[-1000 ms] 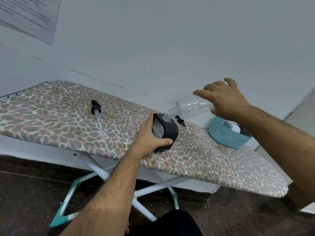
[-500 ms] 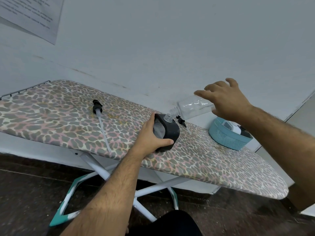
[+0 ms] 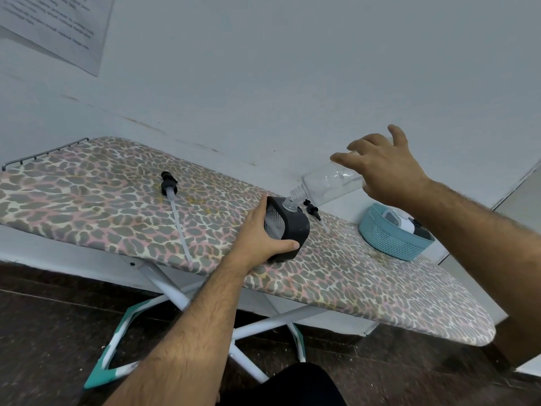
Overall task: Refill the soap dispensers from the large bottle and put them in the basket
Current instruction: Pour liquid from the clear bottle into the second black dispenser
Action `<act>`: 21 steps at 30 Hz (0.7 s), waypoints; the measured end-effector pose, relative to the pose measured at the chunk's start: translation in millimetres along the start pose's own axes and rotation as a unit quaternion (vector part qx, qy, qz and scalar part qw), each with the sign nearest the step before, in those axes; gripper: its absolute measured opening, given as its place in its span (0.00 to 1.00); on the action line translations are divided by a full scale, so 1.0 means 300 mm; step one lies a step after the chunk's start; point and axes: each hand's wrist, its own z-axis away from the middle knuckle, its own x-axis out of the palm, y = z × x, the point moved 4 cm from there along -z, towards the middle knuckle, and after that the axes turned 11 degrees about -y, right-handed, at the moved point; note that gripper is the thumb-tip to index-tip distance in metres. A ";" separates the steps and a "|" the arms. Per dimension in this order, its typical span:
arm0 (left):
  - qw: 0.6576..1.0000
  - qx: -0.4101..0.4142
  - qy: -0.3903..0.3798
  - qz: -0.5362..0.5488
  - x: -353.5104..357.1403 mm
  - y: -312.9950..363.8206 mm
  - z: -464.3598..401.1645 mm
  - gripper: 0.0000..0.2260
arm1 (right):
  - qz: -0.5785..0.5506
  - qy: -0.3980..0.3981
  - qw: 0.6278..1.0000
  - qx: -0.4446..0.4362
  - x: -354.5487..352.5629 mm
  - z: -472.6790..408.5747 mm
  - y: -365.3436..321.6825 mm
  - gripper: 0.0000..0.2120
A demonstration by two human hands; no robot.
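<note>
A black soap dispenser (image 3: 292,230) with a clear open neck stands on the leopard-print ironing board (image 3: 117,212). My left hand (image 3: 260,238) grips its side. My right hand (image 3: 383,171) holds a clear large bottle (image 3: 328,184) by its base, tilted with the mouth down right over the dispenser's neck. A black pump head with a long tube (image 3: 172,197) lies on the board to the left. A smaller black pump (image 3: 311,210) lies just behind the dispenser. The teal basket (image 3: 389,244) at the right holds a white and black dispenser (image 3: 405,224).
The board stands against a white wall, its white and teal legs (image 3: 175,303) on a dark floor. A wire rack (image 3: 44,153) edges the board's far left end. A printed paper (image 3: 52,27) hangs on the wall at upper left.
The two hands, the bottle and the dispenser keep nearly the same pose; the bottle stays tilted over the dispenser's neck.
</note>
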 end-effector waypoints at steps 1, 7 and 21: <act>1.000 0.000 0.000 -0.001 -0.001 0.000 0.000 0.58 | 0.000 0.002 1.000 -0.001 -0.003 -0.002 0.000 0.34; 1.000 0.002 -0.003 0.004 0.000 0.003 0.001 0.58 | 0.010 0.009 1.000 -0.004 -0.013 -0.008 -0.001 0.34; 1.000 0.003 -0.001 -0.003 0.000 0.003 0.004 0.58 | 0.029 0.007 1.000 -0.007 -0.042 -0.025 -0.011 0.34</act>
